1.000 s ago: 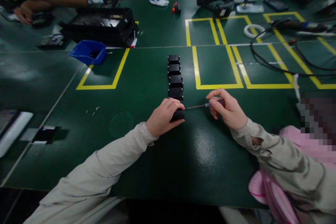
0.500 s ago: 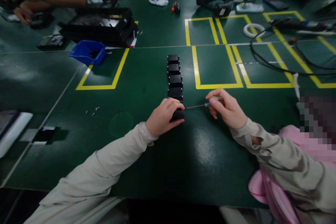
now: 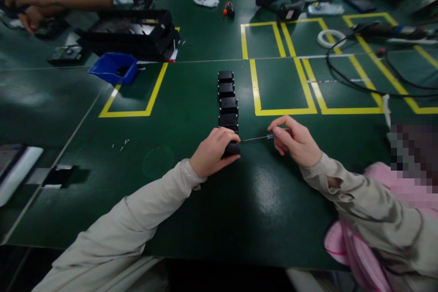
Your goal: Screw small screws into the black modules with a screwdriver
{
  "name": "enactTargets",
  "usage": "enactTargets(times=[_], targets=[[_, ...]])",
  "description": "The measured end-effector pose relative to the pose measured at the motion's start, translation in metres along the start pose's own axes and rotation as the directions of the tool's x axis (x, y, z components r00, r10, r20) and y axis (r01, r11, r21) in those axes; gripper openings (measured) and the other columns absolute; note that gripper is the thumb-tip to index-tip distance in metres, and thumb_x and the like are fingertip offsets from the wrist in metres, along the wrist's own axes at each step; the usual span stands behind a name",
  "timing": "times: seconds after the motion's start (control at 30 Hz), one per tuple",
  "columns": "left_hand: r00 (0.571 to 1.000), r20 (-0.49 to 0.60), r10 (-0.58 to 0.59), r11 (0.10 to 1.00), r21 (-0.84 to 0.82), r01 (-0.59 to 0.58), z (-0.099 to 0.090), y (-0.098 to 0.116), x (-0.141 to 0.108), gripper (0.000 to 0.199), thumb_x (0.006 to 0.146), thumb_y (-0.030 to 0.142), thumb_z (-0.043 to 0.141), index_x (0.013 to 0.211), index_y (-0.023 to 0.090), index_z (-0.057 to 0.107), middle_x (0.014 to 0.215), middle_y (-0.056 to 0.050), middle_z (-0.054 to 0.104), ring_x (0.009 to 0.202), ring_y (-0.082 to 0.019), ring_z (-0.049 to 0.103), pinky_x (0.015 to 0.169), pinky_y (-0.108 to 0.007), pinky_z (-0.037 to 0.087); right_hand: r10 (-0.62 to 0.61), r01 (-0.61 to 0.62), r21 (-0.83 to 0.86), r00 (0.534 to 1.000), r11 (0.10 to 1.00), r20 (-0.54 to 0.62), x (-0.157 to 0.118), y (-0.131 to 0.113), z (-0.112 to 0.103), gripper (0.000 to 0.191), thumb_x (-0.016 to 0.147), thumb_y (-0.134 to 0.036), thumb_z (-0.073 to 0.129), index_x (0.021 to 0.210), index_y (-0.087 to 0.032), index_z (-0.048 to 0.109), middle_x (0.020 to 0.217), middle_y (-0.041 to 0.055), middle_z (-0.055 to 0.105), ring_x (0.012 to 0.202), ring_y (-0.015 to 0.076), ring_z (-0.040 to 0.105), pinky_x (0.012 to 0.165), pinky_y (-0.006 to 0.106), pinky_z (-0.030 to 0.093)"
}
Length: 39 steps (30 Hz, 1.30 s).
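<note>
Block (image 3: 233,149) between left fingers (image 3: 230,137), screwdriver (image 3: 268,136) tip just beside

Your black block (image 3: 232,148) looks like matt plastic, your screwdriver (image 3: 258,138) metal along its shaft. Your sleeves (image 3: 137,214) are creased, matt cloth; the green tabletop (image 3: 267,189) is smooth and glossy.

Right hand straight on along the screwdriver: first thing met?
Likely the black block held by the left hand; the screwdriver tip looks right at its edge, contact unclear.
</note>
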<state>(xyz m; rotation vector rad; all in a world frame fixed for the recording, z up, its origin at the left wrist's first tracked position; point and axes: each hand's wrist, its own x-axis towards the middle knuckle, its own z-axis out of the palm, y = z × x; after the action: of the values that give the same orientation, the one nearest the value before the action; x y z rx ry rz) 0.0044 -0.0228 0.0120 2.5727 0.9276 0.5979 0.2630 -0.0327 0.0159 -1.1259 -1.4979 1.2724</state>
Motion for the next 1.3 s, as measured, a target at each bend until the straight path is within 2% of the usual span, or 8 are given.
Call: enactTargets(times=[0.2,0.4,0.6,0.77,1.0,1.2,1.3], targets=[[1.0,-0.006,0.006,1.0,0.001,-0.006,0.0007,-0.0007,-0.0004,0.029,0.089,0.026,0.065,0.112,0.017,0.05,0.112,-0.01,0.06,0.107,-0.024,0.054,0.092,-0.039,0.045,-0.032,0.032,-0.006,0.999,0.999,-0.004,0.0003,-0.0011,0.0009,0.015,0.094,-0.034,0.055,0.099,-0.02,0.05,0.055,-0.0088,0.047,0.041,0.0065,0.046,0.038,0.022,0.035],[1.0,-0.004,0.001,1.0,0.006,-0.001,0.0001,-0.0004,0.0003,0.029,0.088,0.025,0.065,0.112,0.016,0.05,0.112,-0.01,0.06,0.105,-0.024,0.054,0.092,-0.039,0.045,-0.005,0.005,-0.008,1.0,1.0,-0.001,0.0003,0.0,0.0001,0.016,0.095,-0.036,0.053,0.097,-0.02,0.051,0.048,-0.0112,0.039,0.036,0.0063,0.041,0.036,0.022,0.032],[1.0,-0.007,-0.007,1.0,0.005,0.007,0.0001,0.0003,0.0005,0.029,0.088,0.026,0.065,0.111,0.017,0.05,0.112,-0.009,0.059,0.105,-0.024,0.054,0.091,-0.039,0.046,-0.044,0.044,-0.016,0.999,0.999,-0.007,0.0004,-0.0021,0.0013,0.018,0.094,-0.035,0.056,0.1,-0.021,0.048,0.056,-0.0089,0.047,0.04,0.006,0.045,0.037,0.022,0.034],[1.0,0.001,-0.003,1.0,0.004,0.003,0.0,-0.0001,0.0,0.03,0.089,0.026,0.065,0.112,0.016,0.05,0.113,-0.01,0.06,0.106,-0.024,0.054,0.092,-0.04,0.045,-0.01,0.009,-0.042,1.0,0.999,-0.024,0.0005,-0.0008,0.001,0.019,0.096,-0.04,0.052,0.095,-0.02,0.05,0.046,-0.0115,0.038,0.035,0.0066,0.041,0.035,0.022,0.03],[1.0,0.002,-0.009,1.0,-0.007,0.009,-0.0005,0.0004,0.0004,0.028,0.089,0.026,0.064,0.112,0.017,0.05,0.113,-0.01,0.06,0.106,-0.024,0.054,0.092,-0.04,0.045,-0.067,0.066,-0.028,0.997,0.997,-0.044,0.0004,-0.0007,0.002,0.02,0.093,-0.038,0.058,0.095,-0.021,0.048,0.055,-0.0086,0.047,0.041,0.0068,0.046,0.037,0.022,0.034],[1.0,-0.001,-0.01,1.0,-0.002,0.01,-0.0004,0.0005,0.0004,0.028,0.089,0.026,0.064,0.111,0.017,0.05,0.112,-0.01,0.06,0.105,-0.024,0.054,0.091,-0.04,0.045,-0.006,0.006,-0.01,1.0,1.0,-0.025,-0.0005,-0.0004,0.0017,0.018,0.095,-0.038,0.054,0.095,-0.021,0.05,0.048,-0.0113,0.039,0.037,0.0062,0.041,0.037,0.022,0.033],[1.0,0.005,-0.015,1.0,-0.003,0.015,-0.0003,0.0002,0.0003,0.028,0.089,0.026,0.064,0.112,0.017,0.05,0.113,-0.01,0.059,0.106,-0.024,0.054,0.091,-0.04,0.045,-0.027,0.026,-0.018,1.0,0.999,-0.016,-0.0008,-0.0022,0.0017,0.017,0.094,-0.036,0.056,0.098,-0.021,0.049,0.053,-0.0099,0.044,0.039,0.0062,0.044,0.038,0.022,0.034]])
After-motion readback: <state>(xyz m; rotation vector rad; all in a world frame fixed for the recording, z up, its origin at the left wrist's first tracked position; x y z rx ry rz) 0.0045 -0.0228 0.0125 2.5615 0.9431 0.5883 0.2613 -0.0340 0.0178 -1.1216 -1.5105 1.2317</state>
